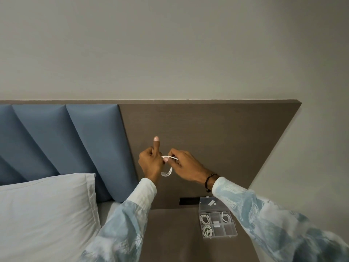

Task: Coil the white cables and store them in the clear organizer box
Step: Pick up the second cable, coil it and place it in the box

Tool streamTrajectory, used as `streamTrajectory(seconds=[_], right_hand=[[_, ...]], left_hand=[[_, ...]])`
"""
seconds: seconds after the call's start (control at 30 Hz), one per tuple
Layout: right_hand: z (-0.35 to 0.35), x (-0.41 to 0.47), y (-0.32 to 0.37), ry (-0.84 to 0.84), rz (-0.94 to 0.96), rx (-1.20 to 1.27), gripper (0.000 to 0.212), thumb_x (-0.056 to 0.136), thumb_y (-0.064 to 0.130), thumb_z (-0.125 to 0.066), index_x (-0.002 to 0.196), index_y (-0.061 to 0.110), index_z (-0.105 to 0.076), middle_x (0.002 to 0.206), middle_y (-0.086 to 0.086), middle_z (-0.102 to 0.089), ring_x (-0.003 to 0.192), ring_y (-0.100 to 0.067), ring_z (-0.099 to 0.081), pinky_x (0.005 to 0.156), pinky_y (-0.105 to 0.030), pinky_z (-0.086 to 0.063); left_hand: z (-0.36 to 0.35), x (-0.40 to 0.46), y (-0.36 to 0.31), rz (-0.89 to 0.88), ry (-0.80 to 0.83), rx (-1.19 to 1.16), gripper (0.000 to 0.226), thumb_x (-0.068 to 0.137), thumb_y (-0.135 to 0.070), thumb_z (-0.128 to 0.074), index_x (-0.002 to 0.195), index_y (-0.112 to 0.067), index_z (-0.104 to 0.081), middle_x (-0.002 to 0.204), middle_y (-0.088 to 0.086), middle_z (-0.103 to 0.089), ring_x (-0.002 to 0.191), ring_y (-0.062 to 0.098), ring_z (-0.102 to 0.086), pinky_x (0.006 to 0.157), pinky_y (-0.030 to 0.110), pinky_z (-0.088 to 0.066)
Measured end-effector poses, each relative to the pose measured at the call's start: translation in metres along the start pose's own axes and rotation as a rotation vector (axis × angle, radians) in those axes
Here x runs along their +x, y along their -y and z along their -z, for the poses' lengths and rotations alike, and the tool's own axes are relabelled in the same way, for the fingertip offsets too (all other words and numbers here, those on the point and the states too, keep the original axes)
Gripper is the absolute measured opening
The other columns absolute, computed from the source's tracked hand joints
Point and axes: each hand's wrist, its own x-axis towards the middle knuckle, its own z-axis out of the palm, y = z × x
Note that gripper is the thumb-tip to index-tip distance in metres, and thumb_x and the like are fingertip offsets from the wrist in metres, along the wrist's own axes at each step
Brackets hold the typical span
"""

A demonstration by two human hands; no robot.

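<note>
Both hands are raised in front of the brown headboard panel, holding one white cable (167, 172) wound into a small loop. My left hand (151, 161) grips the loop's left side with its thumb sticking up. My right hand (186, 165) pinches the top of the loop between thumb and fingers. The lower part of the coil hangs between my wrists. Below, the clear organizer box (219, 230) lies on the nightstand with its lid (204, 204) open and leaning back. Three of its compartments hold coiled white cables (205, 218).
The brown nightstand top (175, 235) carries the box near my right sleeve. A black socket plate (188, 201) sits on the panel behind it. A white pillow (47, 210) and blue padded headboard (75, 137) fill the left side.
</note>
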Motion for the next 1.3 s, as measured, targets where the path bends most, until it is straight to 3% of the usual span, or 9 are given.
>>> streamTrajectory(seconds=[0.1,0.27,0.43,0.53,0.67,0.77,0.9,1.07,1.3], right_hand=[[0.005,0.003,-0.005,-0.071,0.012,-0.027,0.027,0.105,0.038,-0.045,0.093,0.015,-0.053,0.084,0.001,-0.059,0.072,-0.021,-0.056,0.068,-0.049,-0.051],[0.021,0.012,-0.021,-0.265,-0.049,0.057,0.025,0.105,0.028,-0.049,0.092,0.008,-0.057,0.081,-0.006,-0.062,0.074,-0.023,-0.056,0.070,-0.040,-0.046],[0.026,0.016,-0.023,-0.233,-0.089,0.138,0.028,0.102,0.034,-0.055,0.089,0.010,-0.061,0.078,-0.007,-0.065,0.070,-0.014,-0.055,0.069,-0.041,-0.049],[0.028,0.020,-0.023,-0.259,-0.137,0.325,0.026,0.095,0.031,-0.068,0.091,0.006,-0.071,0.085,-0.015,-0.073,0.071,-0.012,-0.060,0.069,-0.035,-0.052],[0.034,0.015,-0.033,-0.179,-0.263,0.517,0.022,0.087,0.031,-0.079,0.093,0.011,-0.077,0.078,0.002,-0.075,0.059,-0.006,-0.065,0.055,-0.022,-0.052],[0.040,0.009,-0.045,-0.166,-0.247,0.374,0.015,0.082,0.030,-0.083,0.090,0.017,-0.082,0.083,0.006,-0.078,0.074,-0.005,-0.071,0.073,-0.021,-0.058],[0.043,0.009,-0.045,-0.247,-0.245,0.227,0.012,0.085,0.027,-0.081,0.090,0.016,-0.083,0.068,0.016,-0.072,0.064,0.002,-0.066,0.067,-0.013,-0.053],[0.035,0.013,-0.024,-0.385,-0.489,0.937,0.006,0.093,0.010,-0.072,0.093,0.008,-0.077,0.081,-0.008,-0.075,0.068,-0.015,-0.068,0.062,-0.021,-0.057],[0.038,0.008,-0.022,-0.336,-0.622,1.192,0.007,0.096,0.010,-0.066,0.096,0.006,-0.072,0.089,-0.009,-0.071,0.074,-0.016,-0.064,0.070,-0.027,-0.054]], left_hand=[[0.000,-0.003,0.005,-0.053,0.139,-0.023,0.066,0.087,-0.063,-0.065,0.064,-0.003,-0.056,0.055,0.013,-0.067,0.050,0.017,-0.061,0.061,0.034,-0.053],[0.011,-0.007,0.011,-0.282,0.465,0.043,0.021,0.090,-0.020,-0.077,0.110,-0.013,-0.075,0.097,0.003,-0.080,0.087,0.023,-0.077,0.083,0.041,-0.063],[0.015,-0.005,0.003,-0.312,0.421,0.094,0.015,0.091,-0.020,-0.075,0.105,-0.020,-0.081,0.088,-0.005,-0.082,0.072,0.020,-0.078,0.067,0.036,-0.065],[0.016,0.001,0.002,-0.249,0.417,0.052,0.017,0.091,-0.018,-0.076,0.107,-0.014,-0.081,0.092,-0.001,-0.082,0.081,0.021,-0.079,0.072,0.036,-0.065],[0.020,0.009,0.004,-0.172,0.334,-0.013,0.015,0.089,-0.015,-0.078,0.103,-0.013,-0.082,0.088,0.000,-0.082,0.079,0.018,-0.079,0.069,0.032,-0.064],[0.021,0.015,0.001,-0.151,0.318,-0.039,0.012,0.087,-0.017,-0.081,0.099,-0.015,-0.083,0.085,-0.003,-0.083,0.074,0.014,-0.078,0.065,0.024,-0.061],[0.015,0.008,-0.006,-0.074,0.381,-0.122,0.007,0.087,-0.012,-0.079,0.092,-0.015,-0.083,0.080,0.000,-0.082,0.065,0.011,-0.073,0.060,0.023,-0.059],[-0.001,-0.011,-0.009,-0.073,0.426,-0.143,0.011,0.087,-0.008,-0.078,0.089,-0.018,-0.083,0.079,0.001,-0.082,0.070,0.014,-0.076,0.057,0.021,-0.058],[0.002,-0.016,-0.007,-0.288,0.379,0.100,0.014,0.088,-0.021,-0.078,0.102,-0.019,-0.083,0.081,-0.016,-0.080,0.065,0.002,-0.074,0.061,0.023,-0.061]])
